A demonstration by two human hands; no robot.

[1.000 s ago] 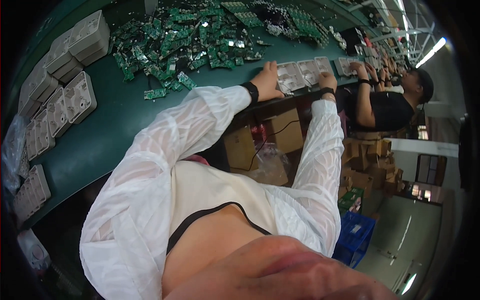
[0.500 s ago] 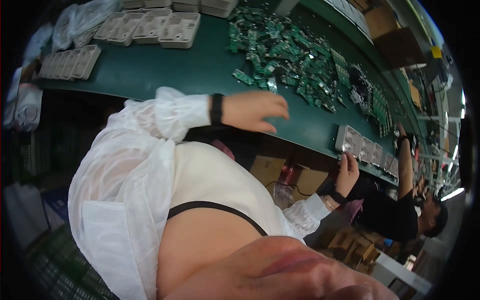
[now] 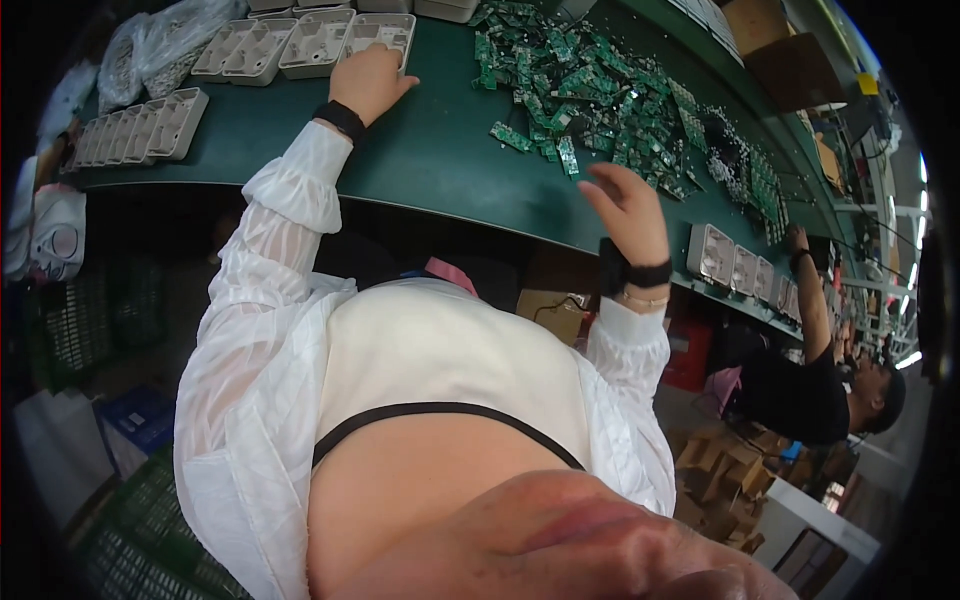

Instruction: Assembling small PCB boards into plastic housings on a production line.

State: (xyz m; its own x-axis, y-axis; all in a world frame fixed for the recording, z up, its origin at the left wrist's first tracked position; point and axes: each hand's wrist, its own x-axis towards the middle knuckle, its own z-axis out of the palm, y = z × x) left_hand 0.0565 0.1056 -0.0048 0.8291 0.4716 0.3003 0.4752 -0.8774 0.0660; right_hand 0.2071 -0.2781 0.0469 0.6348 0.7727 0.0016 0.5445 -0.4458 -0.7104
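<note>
The left hand (image 3: 368,82) is resting with fingers spread loosely on a grey moulded plastic tray (image 3: 377,35) at the far edge of the green worktop (image 3: 440,150), while the right hand (image 3: 628,203) is hovering, fingers apart and holding nothing, just beside a heap of small green circuit boards (image 3: 590,85).

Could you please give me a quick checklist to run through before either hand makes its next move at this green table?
1. Left hand on a grey plastic tray: ok, it rests on the tray's near edge.
2. Right hand free: ok, open and lifted, nothing in it.
3. Green circuit boards within reach: ok, the pile lies just beyond the right hand.
4. Bare green table between the hands: ok.
5. Tray pockets empty: cannot tell, the hand covers part of it.
6. Co-worker's hand apart from ours: ok, farther down the table.
</note>
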